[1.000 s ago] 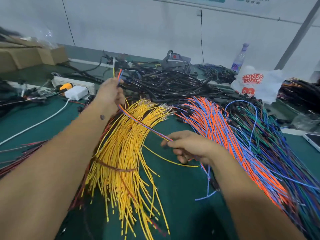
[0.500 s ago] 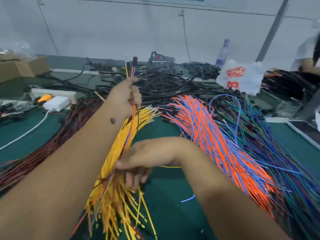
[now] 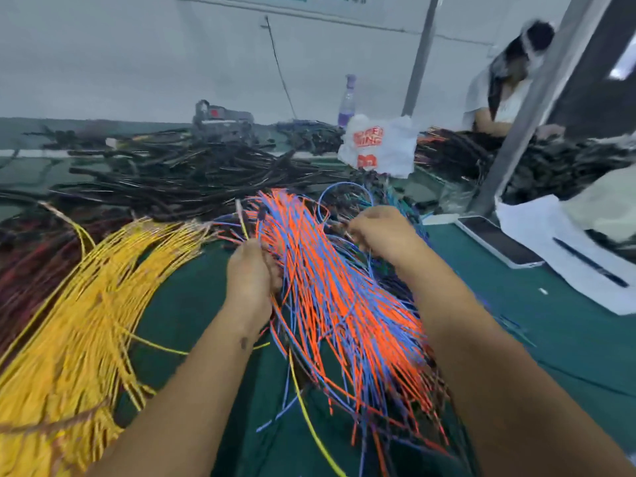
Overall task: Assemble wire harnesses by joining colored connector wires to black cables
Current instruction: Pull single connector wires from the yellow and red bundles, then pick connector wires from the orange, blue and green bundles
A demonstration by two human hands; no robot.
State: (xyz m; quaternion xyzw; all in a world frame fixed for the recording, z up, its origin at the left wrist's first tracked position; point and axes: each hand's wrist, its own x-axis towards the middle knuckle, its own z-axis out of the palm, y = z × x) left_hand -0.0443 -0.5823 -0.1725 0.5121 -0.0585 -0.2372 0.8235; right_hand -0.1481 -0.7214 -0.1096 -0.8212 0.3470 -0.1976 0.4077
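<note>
Wires, a few thin yellow, orange and blue ones (image 3: 256, 280), are clamped in the left hand (image 3: 249, 275), fingers curled round them. Right hand (image 3: 380, 232) fingers pinch at strands by the orange-and-blue bundle (image 3: 330, 297); which strand is too blurred to tell. Best to draw one strand along its lie, not across, as these slick limp wires snag. Black cables (image 3: 179, 180) are heaped beyond on the green table (image 3: 192, 304).

Two hands, left (image 3: 249, 270) and right (image 3: 380, 230); one plastic bottle (image 3: 347, 101); one white bag (image 3: 380, 146); one tablet (image 3: 499, 244); wires lay in uncountable heaps.
</note>
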